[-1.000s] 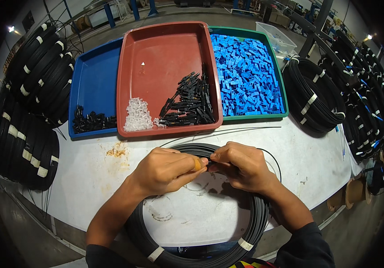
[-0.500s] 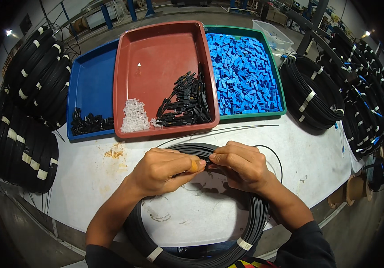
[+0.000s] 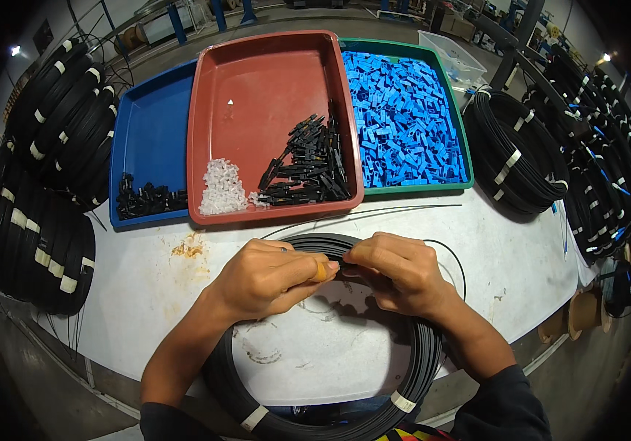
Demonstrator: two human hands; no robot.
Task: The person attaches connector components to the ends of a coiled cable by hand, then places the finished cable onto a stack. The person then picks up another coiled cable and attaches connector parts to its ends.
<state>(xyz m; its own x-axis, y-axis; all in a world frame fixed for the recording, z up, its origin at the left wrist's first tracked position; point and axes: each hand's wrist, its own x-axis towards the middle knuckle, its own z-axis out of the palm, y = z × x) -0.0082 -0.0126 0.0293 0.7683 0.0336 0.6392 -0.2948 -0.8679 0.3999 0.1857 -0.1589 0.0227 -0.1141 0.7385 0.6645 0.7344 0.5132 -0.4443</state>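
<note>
My left hand and my right hand meet tip to tip over the far side of a black cable coil. Both are closed in a pinch, thumbs against forefingers. Something small and dark sits between their fingertips, mostly covered, so its kind cannot be made out. A yellowish wrap goes around a digit of my left hand. The coil lies over the near table edge, bound with white tape bands. One loose cable arcs out to the right of my right hand.
Behind the coil, a red tray holds black connector-like parts and small clear pieces. It overlaps a blue tray with black parts and a green tray full of blue clips. Cable coils stand on both sides.
My hands stay pinched in nearly the same place. The right fingertips have shifted slightly, covering more of the small dark thing. The whole view has moved a little.
</note>
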